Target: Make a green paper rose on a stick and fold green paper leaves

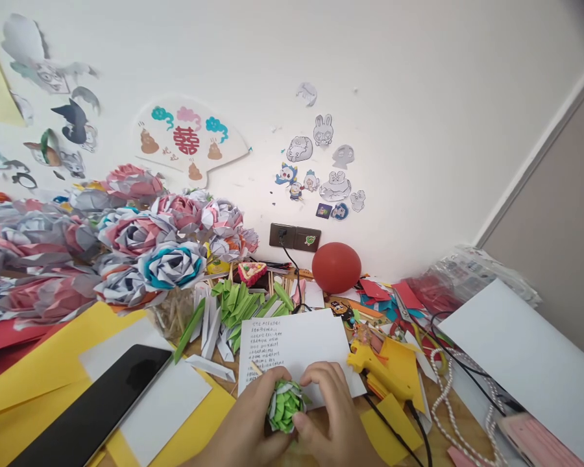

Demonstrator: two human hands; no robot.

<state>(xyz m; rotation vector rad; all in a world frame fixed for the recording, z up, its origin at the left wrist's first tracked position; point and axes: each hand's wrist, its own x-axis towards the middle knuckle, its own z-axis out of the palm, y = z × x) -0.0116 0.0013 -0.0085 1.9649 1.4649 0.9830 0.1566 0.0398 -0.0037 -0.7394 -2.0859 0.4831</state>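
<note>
A small green and white folded-paper flower (286, 408) sits between my hands near the front of the table. My left hand (255, 418) is closed around its left side, with a thin stick showing by the fingers. My right hand (333, 408) curls in from the right, its thumb pressed to the petals and its index finger bent at the upper edge. Just behind the flower lies a white sheet with handwriting (292, 337). Folded green paper pieces (241, 305) are heaped farther back, beside folded white strips (211, 331).
Large paper flowers (170, 266) crowd the left. A black phone or tablet (97, 408) rests on yellow and white paper. To the right are a yellow glue gun (379, 373) with its cord, scissors (403, 308) and a bead string (442, 402). A red balloon (336, 268) stands by the wall.
</note>
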